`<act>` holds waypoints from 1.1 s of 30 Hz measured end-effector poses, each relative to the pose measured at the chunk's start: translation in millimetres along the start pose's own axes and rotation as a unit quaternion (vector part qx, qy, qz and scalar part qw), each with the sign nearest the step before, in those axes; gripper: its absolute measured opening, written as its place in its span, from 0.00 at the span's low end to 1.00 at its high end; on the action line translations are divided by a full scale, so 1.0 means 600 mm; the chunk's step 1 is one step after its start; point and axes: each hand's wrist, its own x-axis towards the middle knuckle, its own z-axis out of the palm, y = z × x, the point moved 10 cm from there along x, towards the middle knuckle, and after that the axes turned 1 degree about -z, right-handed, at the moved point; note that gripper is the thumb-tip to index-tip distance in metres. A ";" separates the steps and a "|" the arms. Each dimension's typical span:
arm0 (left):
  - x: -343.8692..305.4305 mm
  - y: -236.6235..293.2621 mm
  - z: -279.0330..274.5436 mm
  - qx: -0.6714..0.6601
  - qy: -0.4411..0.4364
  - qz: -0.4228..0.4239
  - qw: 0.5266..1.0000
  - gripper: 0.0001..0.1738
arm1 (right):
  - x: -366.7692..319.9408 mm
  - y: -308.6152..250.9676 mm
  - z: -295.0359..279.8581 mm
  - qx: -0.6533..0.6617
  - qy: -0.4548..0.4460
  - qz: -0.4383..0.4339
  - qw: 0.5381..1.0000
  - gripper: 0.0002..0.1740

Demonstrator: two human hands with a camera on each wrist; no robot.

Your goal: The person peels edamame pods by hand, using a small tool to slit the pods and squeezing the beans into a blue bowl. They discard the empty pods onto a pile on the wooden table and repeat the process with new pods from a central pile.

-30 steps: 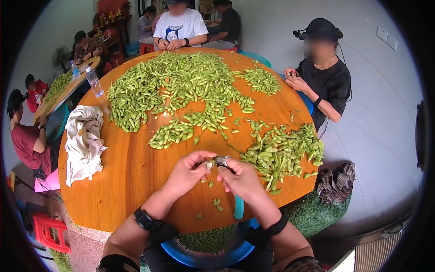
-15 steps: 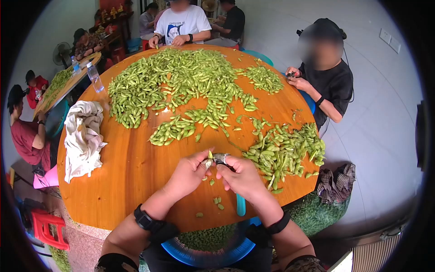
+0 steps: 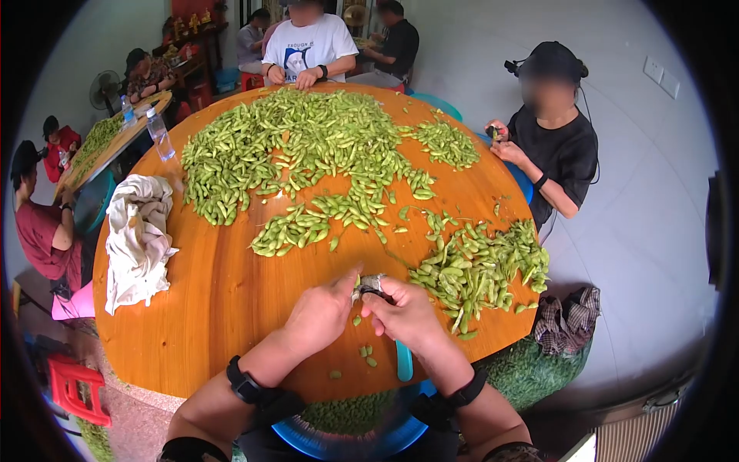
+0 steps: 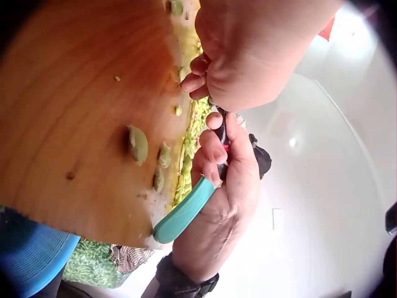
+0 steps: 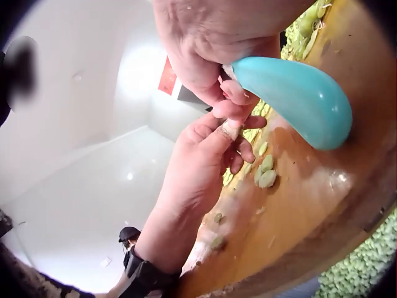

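Above the front of the wooden table (image 3: 231,331), both hands meet fingertip to fingertip. The right hand (image 3: 408,312) grips a tool with a teal handle (image 3: 404,362); in the left wrist view its dark part (image 4: 221,133) runs between the fingers of the right hand (image 4: 226,180). The left hand (image 3: 319,312) pinches a small green pod (image 3: 357,282) against the wrapped fingertips of the right, partly hidden. In the right wrist view the left hand (image 5: 198,155) has its thumb and index together, the other fingers loosely bent. Loose green pieces (image 4: 138,145) lie below.
A large heap of pods (image 3: 292,138) covers the far table, a smaller pile (image 3: 485,269) the right side. A white cloth (image 3: 138,239) and a bottle (image 3: 159,135) are at left. A blue basin (image 3: 350,446) is below the edge. Several people sit around.
The left hand has turned over the fingertips, hiding more of the pod. The right hand keeps its grip on the tool. Across the table, one person's hands have moved together.
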 end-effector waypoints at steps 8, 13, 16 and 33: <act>0.001 -0.010 0.007 -0.016 0.026 0.015 0.999 0.24 | 0.008 -0.001 0.009 0.001 0.025 -0.019 0.999 0.05; 0.003 -0.016 0.002 -0.043 0.042 0.010 0.998 0.23 | 0.017 -0.002 0.008 0.000 0.054 -0.059 0.997 0.05; 0.003 -0.021 0.005 -0.057 0.032 0.001 0.998 0.22 | 0.016 -0.002 0.005 0.016 0.050 -0.036 0.998 0.05; 0.010 -0.053 0.031 -0.297 0.001 -0.100 0.950 0.13 | 0.013 0.013 -0.011 0.029 0.043 0.032 0.998 0.06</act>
